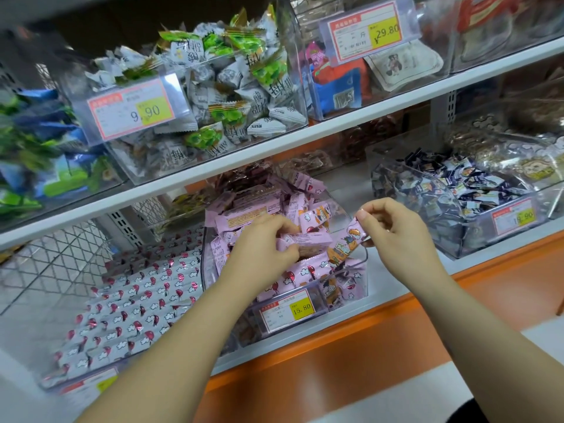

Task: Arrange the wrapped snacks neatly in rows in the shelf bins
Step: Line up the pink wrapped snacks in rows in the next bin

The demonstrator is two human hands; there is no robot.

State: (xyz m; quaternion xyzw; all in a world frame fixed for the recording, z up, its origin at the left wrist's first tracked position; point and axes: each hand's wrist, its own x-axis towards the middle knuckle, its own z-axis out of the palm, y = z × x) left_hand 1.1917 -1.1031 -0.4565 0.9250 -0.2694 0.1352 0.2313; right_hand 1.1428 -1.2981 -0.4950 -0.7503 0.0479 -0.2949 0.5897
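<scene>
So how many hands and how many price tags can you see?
Hands: 2, the left hand and the right hand
Price tags: 5
Total: 7

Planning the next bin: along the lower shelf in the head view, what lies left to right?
bin of white snacks in rows → bin of pink snacks → bin of dark-wrapped candies

Upper shelf (pixel 335 131) low over pink bin (pixel 365 261).

Pink wrapped snacks (pixel 262 213) jumbled in clear bin (pixel 364 264), lower shelf.
</scene>
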